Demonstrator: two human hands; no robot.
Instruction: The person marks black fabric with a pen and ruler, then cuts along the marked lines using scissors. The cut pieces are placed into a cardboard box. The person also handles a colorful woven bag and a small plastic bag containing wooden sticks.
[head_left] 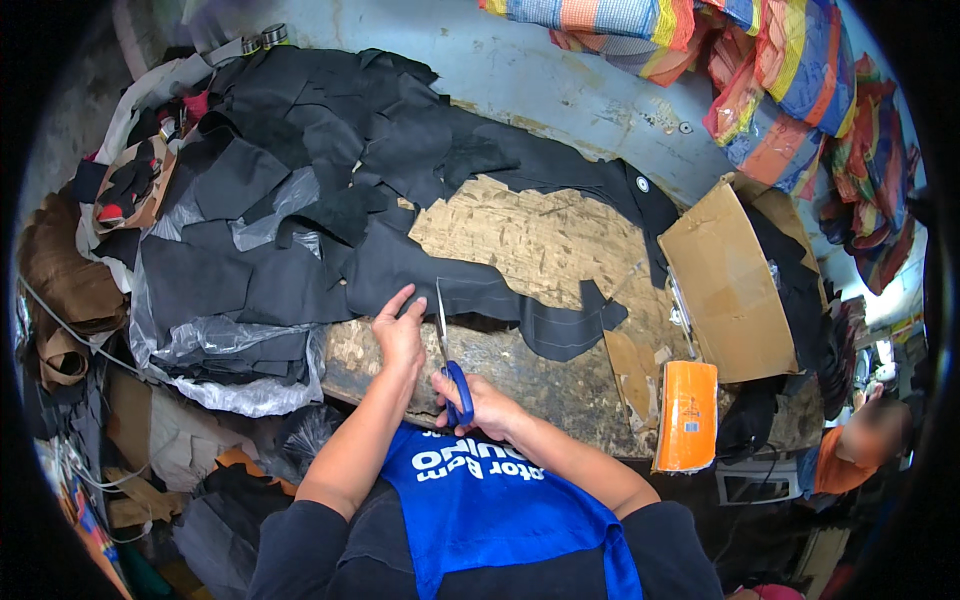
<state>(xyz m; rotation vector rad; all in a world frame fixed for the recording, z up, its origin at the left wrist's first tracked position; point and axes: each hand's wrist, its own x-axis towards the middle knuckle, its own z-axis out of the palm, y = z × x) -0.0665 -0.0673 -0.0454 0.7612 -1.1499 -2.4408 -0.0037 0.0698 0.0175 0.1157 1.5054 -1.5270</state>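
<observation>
A long strip of black sheet material (420,277), perhaps leather, lies across the bench with faint pale lines marked on it. At its near edge my left hand (400,335) holds the strip, thumb and forefinger showing on top and the other fingers partly hidden. My right hand (480,408) is closed round the blue handles of a pair of scissors (456,385). Their blades point away from me, just right of my left hand, with the tips over the strip. The strip's far right part (565,330) curves over the bench.
The worn wooden bench (530,225) carries heaped black sheets (330,110) and plastic wrapping (240,395) at left. A cardboard box (735,285) and an orange package (687,415) stand right. Striped woven sacks (790,70) hang far right. Another person (850,455) is at lower right.
</observation>
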